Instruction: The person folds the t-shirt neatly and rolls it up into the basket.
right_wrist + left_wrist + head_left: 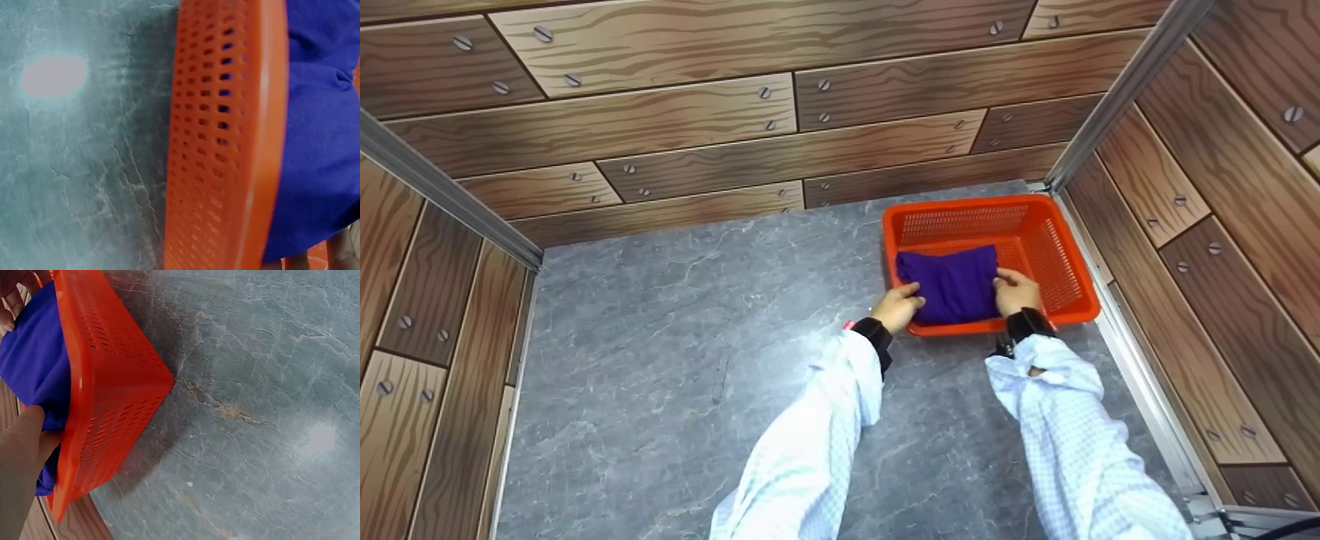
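A folded purple cloth lies in the near left part of an orange plastic basket. My left hand pinches the cloth's left edge at the basket's rim. On the opposite edge, my right hand holds the cloth between thumb and fingers. In the left wrist view, the left thumb and a finger press into the cloth just inside the rim. The right wrist view has the cloth behind the basket wall, with right-hand fingertips at its lower corner.
The basket stands in the far right corner of a grey marbled floor. Wood-plank-patterned panels rise at the back and both sides, joined by metal corner posts. A metal rail runs along the right edge.
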Tool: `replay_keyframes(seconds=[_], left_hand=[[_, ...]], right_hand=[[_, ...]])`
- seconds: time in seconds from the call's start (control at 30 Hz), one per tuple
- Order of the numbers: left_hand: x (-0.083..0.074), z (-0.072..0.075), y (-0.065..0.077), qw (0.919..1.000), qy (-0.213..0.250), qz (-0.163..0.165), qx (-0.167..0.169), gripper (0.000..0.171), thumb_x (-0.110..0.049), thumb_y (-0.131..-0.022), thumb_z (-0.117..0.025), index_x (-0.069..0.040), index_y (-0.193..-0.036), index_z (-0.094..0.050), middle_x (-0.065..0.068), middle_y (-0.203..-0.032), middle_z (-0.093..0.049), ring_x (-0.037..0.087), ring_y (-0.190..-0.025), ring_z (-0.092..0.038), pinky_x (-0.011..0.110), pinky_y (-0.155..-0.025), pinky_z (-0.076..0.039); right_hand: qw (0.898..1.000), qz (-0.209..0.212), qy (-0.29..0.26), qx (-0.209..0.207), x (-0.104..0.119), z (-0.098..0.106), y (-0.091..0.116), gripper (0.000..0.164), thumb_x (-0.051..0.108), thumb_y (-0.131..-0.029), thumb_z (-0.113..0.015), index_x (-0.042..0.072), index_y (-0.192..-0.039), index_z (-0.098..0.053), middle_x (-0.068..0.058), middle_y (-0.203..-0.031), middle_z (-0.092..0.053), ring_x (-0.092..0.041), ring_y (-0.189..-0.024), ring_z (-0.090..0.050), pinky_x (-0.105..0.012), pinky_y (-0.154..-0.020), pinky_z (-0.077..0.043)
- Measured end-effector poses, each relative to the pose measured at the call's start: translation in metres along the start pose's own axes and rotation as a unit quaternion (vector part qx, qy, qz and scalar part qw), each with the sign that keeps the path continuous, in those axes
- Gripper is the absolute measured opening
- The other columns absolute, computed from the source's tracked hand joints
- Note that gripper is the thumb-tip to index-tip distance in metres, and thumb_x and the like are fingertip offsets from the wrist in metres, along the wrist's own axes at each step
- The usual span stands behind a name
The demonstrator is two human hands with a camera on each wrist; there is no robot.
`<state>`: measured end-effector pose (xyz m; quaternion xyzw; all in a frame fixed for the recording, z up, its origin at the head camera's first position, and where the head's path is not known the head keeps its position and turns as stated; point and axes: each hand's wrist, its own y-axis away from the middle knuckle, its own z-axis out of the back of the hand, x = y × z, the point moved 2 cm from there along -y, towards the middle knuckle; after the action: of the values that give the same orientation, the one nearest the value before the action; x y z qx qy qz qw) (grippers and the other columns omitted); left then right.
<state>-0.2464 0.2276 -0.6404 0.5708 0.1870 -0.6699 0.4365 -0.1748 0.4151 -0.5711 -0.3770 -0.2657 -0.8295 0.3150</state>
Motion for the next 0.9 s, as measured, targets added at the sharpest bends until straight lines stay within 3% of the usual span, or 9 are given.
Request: replay_keyframes(seconds=[0.1,0.17,0.23,0.27,0.33,0.47,0.6,0.73,0.9], left_hand=[[0.05,-0.02,-0.042,0.9998,-0.017,-0.006,-0.003,0.051,-0.028,-0.087,-0.053,-0.01,-0.134,-0.047,0.002,-0.136,-0.048,0.013,-0.129,-0.039,0.024,-0.106,-0.029],[0.098,-0.04,-0.08,0.9995,-0.017,-0.024,-0.012,0.054,-0.037,-0.085,-0.055,-0.015,-0.134,-0.049,-0.002,-0.135,-0.05,0.011,-0.128,-0.04,0.024,-0.105,-0.031],[0.123,-0.051,-0.099,0.9996,-0.003,-0.028,-0.009,0.058,-0.046,-0.083,-0.057,-0.02,-0.134,-0.048,-0.007,-0.134,-0.05,0.007,-0.128,-0.039,0.022,-0.105,-0.03],[0.122,-0.052,-0.098,0.9998,0.006,-0.019,-0.002,0.06,-0.049,-0.082,-0.057,-0.022,-0.134,-0.047,-0.009,-0.134,-0.049,0.005,-0.128,-0.037,0.021,-0.106,-0.028],[0.106,-0.049,-0.086,1.0,0.007,-0.006,0.003,0.061,-0.048,-0.082,-0.057,-0.019,-0.135,-0.046,-0.006,-0.135,-0.048,0.007,-0.129,-0.037,0.022,-0.105,-0.029],[0.015,-0.023,-0.017,0.9986,0.002,0.049,0.02,0.058,-0.029,-0.087,-0.054,-0.005,-0.138,-0.039,0.007,-0.141,-0.042,0.018,-0.134,-0.033,0.028,-0.109,-0.027],[-0.045,-0.005,0.032,0.9968,0.006,0.077,0.021,0.059,-0.024,-0.089,-0.051,0.001,-0.139,-0.034,0.015,-0.144,-0.037,0.024,-0.135,-0.03,0.03,-0.11,-0.024],[-0.059,-0.002,0.045,0.9961,0.005,0.087,0.016,0.06,-0.027,-0.089,-0.05,0.002,-0.14,-0.033,0.015,-0.144,-0.036,0.024,-0.135,-0.03,0.03,-0.111,-0.024],[-0.057,-0.004,0.042,0.9964,0.01,0.082,0.016,0.06,-0.027,-0.089,-0.051,0.003,-0.139,-0.034,0.015,-0.144,-0.037,0.024,-0.135,-0.031,0.03,-0.11,-0.024]], right_hand=[[1.0,0.006,0.013,0.001,-0.002,-0.006,0.002,0.032,0.009,-0.09,-0.051,0.0,-0.12,-0.059,-0.024,-0.114,-0.06,-0.03,-0.106,-0.055,-0.034,-0.087,-0.042],[1.0,0.01,0.011,0.004,-0.003,-0.01,0.004,0.033,0.007,-0.089,-0.052,-0.002,-0.12,-0.059,-0.026,-0.111,-0.06,-0.032,-0.103,-0.056,-0.033,-0.085,-0.043],[1.0,0.012,0.013,0.009,-0.003,-0.012,0.005,0.034,0.007,-0.088,-0.053,-0.002,-0.12,-0.058,-0.027,-0.109,-0.061,-0.033,-0.101,-0.057,-0.034,-0.083,-0.044],[1.0,0.013,0.015,0.012,-0.002,-0.013,0.005,0.034,0.006,-0.088,-0.054,-0.003,-0.121,-0.057,-0.027,-0.108,-0.06,-0.033,-0.1,-0.057,-0.034,-0.083,-0.044],[1.0,0.013,0.021,0.018,-0.002,-0.013,0.006,0.036,0.006,-0.088,-0.054,-0.003,-0.122,-0.056,-0.027,-0.108,-0.06,-0.034,-0.1,-0.057,-0.035,-0.084,-0.044],[0.999,0.007,0.039,0.028,-0.003,-0.013,0.007,0.037,0.007,-0.089,-0.053,-0.003,-0.124,-0.054,-0.026,-0.111,-0.059,-0.034,-0.103,-0.055,-0.038,-0.088,-0.043],[0.997,0.003,0.074,0.014,-0.005,-0.012,0.007,0.035,0.009,-0.088,-0.054,-0.001,-0.121,-0.057,-0.022,-0.11,-0.061,-0.033,-0.103,-0.057,-0.039,-0.089,-0.042],[0.993,0.004,0.114,-0.006,-0.006,-0.01,0.007,0.034,0.01,-0.087,-0.054,0.004,-0.12,-0.059,-0.018,-0.109,-0.064,-0.032,-0.101,-0.058,-0.041,-0.087,-0.042],[0.991,0.01,0.136,0.0,-0.008,-0.009,0.004,0.037,0.009,-0.088,-0.05,0.004,-0.125,-0.056,-0.018,-0.115,-0.061,-0.033,-0.108,-0.056,-0.043,-0.09,-0.042]])
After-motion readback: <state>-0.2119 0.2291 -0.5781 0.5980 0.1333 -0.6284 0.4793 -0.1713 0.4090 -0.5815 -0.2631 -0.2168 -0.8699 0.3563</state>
